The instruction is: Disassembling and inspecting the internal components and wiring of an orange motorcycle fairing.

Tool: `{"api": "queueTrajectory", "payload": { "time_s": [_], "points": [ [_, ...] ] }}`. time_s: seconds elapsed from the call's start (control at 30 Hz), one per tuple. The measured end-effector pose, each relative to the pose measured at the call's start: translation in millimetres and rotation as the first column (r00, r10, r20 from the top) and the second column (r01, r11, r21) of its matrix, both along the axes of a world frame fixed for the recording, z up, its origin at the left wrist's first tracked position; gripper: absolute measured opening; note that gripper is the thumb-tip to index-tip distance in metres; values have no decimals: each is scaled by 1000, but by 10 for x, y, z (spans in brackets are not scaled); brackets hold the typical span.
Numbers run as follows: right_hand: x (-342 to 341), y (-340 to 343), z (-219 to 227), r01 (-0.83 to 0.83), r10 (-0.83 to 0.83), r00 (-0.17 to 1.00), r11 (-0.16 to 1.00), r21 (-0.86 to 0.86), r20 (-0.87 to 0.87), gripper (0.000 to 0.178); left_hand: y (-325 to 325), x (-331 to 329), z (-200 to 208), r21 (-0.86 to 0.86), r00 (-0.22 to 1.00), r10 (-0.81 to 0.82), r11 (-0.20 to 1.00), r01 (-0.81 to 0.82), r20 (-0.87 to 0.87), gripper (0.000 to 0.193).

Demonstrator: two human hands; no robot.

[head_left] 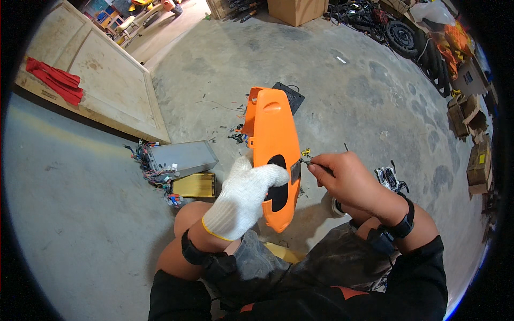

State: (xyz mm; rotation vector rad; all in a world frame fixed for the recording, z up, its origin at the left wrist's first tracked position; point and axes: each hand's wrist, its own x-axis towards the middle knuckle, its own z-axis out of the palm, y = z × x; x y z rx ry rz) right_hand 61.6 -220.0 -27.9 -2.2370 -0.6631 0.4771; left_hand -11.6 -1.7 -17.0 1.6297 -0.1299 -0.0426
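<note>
Over the knees, 1 gloved left hand (pixel 243 200) clamps its fingers on 1 orange cover (pixel 274 144); right hand (pixel 342 176) fingers pinch 1 small tool (pixel 313 163). At 9 o'clock, 1 grey box (pixel 182 158) trails wires.

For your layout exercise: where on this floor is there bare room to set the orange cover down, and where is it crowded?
Bare concrete lies left of the grey box, below the wooden panel. More lies beyond the orange cover, toward the cardboard box. Crowded: wire scraps beside the cover's top, tyres and boxes along the right wall.
</note>
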Motion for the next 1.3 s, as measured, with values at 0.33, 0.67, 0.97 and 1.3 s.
{"api": "queueTrajectory", "payload": {
  "time_s": [0.33, 0.67, 0.97, 1.3],
  "points": [
    [-116, -21, -7, -176, 285, 804, 952, -249, 522, 22, 153, 15, -129, 202, 986, -141, 967, 157, -91, 30],
    [-102, 27, 43, -10, 29, 998, 960, -280, 64, 27, 149, 2, 60, 609, 877, -281, 793, -15, 389, 33],
    [-91, 241, -306, -43, 40, 987, 999, 12, 158, 31, -191, 19, 322, -364, 750, -69, 901, -236, -658, 45],
    [-177, 326, -324, -150, 174, 792, 985, -90, 585, 15, -97, -51, 304, -21, 760, 204, 961, -275, -617, 31]
  ]
}}
